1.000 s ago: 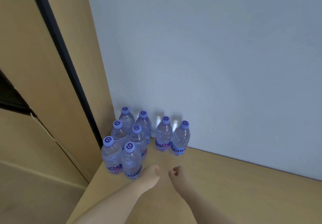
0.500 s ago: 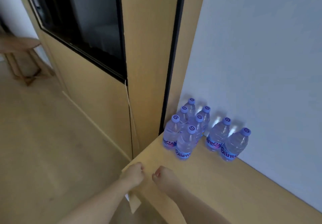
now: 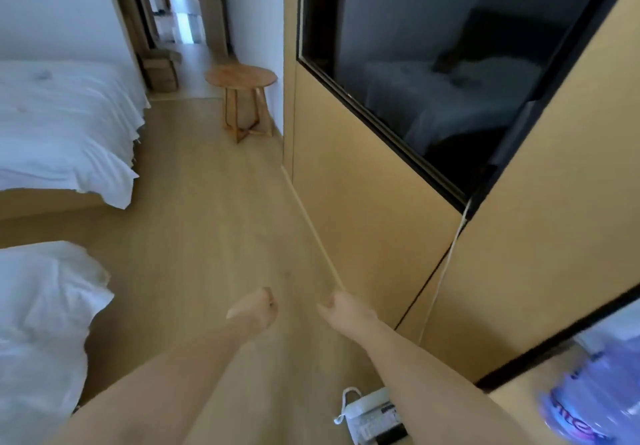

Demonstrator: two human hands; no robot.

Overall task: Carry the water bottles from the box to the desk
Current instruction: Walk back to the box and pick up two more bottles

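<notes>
Only one blurred water bottle (image 3: 588, 406) with a purple label shows, at the bottom right on the wooden desk (image 3: 516, 406). My left hand (image 3: 258, 309) and my right hand (image 3: 346, 308) are stretched out over the floor, both loosely curled into fists with nothing in them. They are well to the left of the bottle. A cardboard box (image 3: 161, 67) stands far off by the doorway, its contents hidden.
Two beds with white bedding lie on the left, one far (image 3: 62, 126) and one near (image 3: 41, 323). A small round wooden table (image 3: 242, 79) stands by the wall. A wall-mounted black screen (image 3: 440, 64) is on the right. A white bag (image 3: 370, 413) lies on the floor below my right arm.
My view has swung left from the bottles on the desk to the room and floor. Both hands left the desk edge and stay curled and empty.
</notes>
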